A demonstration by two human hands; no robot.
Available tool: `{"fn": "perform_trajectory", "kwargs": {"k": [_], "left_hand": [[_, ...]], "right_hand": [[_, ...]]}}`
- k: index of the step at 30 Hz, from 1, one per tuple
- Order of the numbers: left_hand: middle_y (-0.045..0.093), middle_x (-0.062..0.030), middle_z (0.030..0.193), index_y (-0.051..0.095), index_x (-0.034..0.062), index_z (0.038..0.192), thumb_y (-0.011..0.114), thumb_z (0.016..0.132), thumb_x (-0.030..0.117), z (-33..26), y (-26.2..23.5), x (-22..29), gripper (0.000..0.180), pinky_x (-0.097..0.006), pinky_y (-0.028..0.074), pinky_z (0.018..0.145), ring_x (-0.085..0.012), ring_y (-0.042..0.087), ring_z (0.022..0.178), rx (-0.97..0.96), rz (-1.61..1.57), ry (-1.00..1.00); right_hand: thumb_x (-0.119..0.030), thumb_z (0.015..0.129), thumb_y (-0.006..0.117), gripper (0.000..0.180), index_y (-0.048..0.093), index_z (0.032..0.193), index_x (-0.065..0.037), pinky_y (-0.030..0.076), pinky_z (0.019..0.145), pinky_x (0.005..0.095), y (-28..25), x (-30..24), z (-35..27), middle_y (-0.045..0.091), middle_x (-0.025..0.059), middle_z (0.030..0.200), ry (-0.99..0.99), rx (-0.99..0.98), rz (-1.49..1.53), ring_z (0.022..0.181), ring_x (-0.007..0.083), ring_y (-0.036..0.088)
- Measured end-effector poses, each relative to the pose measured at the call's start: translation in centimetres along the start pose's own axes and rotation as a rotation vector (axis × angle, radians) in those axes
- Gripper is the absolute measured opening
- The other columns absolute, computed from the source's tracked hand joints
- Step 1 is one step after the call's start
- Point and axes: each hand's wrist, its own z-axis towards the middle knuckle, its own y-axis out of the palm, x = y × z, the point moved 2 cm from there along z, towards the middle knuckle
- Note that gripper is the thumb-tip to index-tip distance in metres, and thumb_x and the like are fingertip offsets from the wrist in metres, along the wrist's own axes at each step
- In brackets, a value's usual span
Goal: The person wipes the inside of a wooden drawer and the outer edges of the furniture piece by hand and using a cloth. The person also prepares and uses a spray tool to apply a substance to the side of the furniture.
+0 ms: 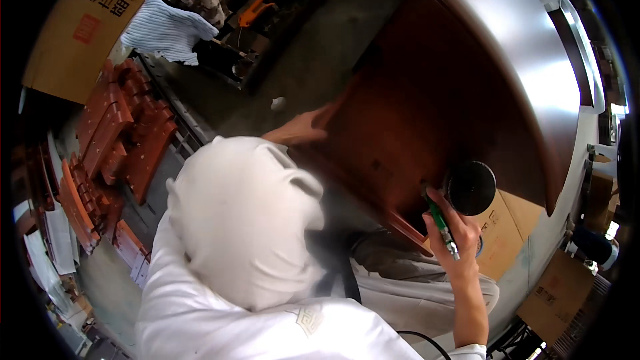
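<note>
A large reddish-brown wooden furniture piece with a curved, glossy outer face stands in front of me, its inner side toward me. My left hand grips its left edge; the fingertips are partly dark and blurred. My right hand is closed round a hand tool with a green handle and a metal fitting at its lower end. Beside its top is a round black disc or cup, close to the wood's lower inside. A big white cloth-covered shape hides most of my left arm.
Reddish-brown wooden parts are stacked at the left. Behind them stands a cardboard box. A dark crate holds an orange-handled tool, with a striped cloth beside it. Flattened cardboard lies at right. A black hose runs low.
</note>
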Motion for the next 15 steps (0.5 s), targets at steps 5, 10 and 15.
{"fn": "perform_trajectory", "kwargs": {"k": [5,10,15], "left_hand": [[0.058,-0.0243,0.150,0.035,0.0111,0.165,0.071,0.077,0.028,0.9,0.4,-0.4,0.097,-0.041,0.045,0.114,-0.0367,0.057,0.137,-0.003,0.038,0.012],[0.065,-0.0239,0.138,0.030,0.0136,0.167,0.071,0.076,0.029,0.5,-0.2,-1.8,0.102,-0.040,0.049,0.107,-0.0376,0.063,0.121,0.050,0.103,0.002],[0.072,-0.0205,0.124,0.023,0.0168,0.170,0.070,0.075,0.022,-0.3,-0.1,-0.6,0.106,-0.038,0.052,0.099,-0.0336,0.069,0.103,-0.010,0.066,-0.067]], "right_hand": [[-0.003,0.085,0.081,0.042,0.075,0.127,-0.004,0.058,0.077,0.0372,1.8,0.3,1.8,0.076,0.0194,0.107,0.121,0.038,0.027,0.084,0.0353,0.072],[-0.005,0.090,0.080,0.038,0.074,0.128,-0.002,0.058,0.083,0.0360,4.8,0.8,6.2,0.076,0.0188,0.108,0.082,0.113,0.015,0.092,0.0334,0.074],[-0.005,0.094,0.077,0.035,0.073,0.129,-0.001,0.057,0.083,0.0332,8.4,1.6,10.4,0.076,0.0184,0.106,0.092,0.127,0.103,0.089,0.0260,0.074]]}}
